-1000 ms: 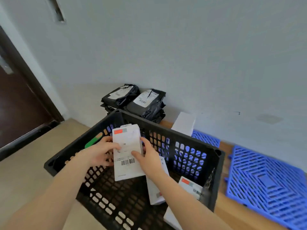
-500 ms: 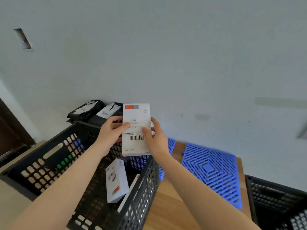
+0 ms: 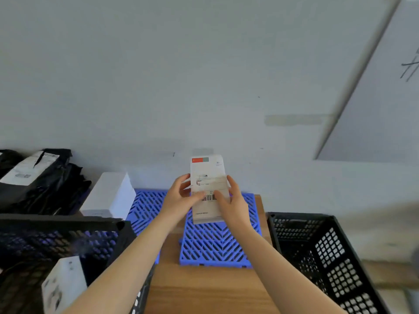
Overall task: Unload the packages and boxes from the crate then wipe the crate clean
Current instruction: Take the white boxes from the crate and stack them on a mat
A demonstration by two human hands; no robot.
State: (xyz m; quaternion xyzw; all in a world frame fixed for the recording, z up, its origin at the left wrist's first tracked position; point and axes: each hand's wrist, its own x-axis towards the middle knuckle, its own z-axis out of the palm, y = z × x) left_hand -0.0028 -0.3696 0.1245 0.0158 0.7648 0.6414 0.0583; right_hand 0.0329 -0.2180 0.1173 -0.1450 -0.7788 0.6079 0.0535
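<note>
Both hands hold a white box [image 3: 208, 175] with a barcode label and a red-grey stripe, upright above the blue grid mats [image 3: 217, 243]. My left hand [image 3: 181, 196] grips its left edge, thumb across the label. My right hand [image 3: 233, 200] grips its right edge. The black crate [image 3: 68, 232] sits at lower left; a white box [image 3: 64, 284] still lies inside it. A white box [image 3: 111, 193] stands on the mats behind the crate. Black mailer packages [image 3: 38, 177] are piled against the wall at far left.
A second black crate [image 3: 326, 257] stands at the right on the floor. The blue mats lie on a wooden platform [image 3: 204, 291]. A grey wall runs close behind everything, with a white panel [image 3: 374, 105] at upper right.
Both hands lifted the white box out of the left crate and carried it right, over the blue mats. The view swung right, bringing the second crate into sight.
</note>
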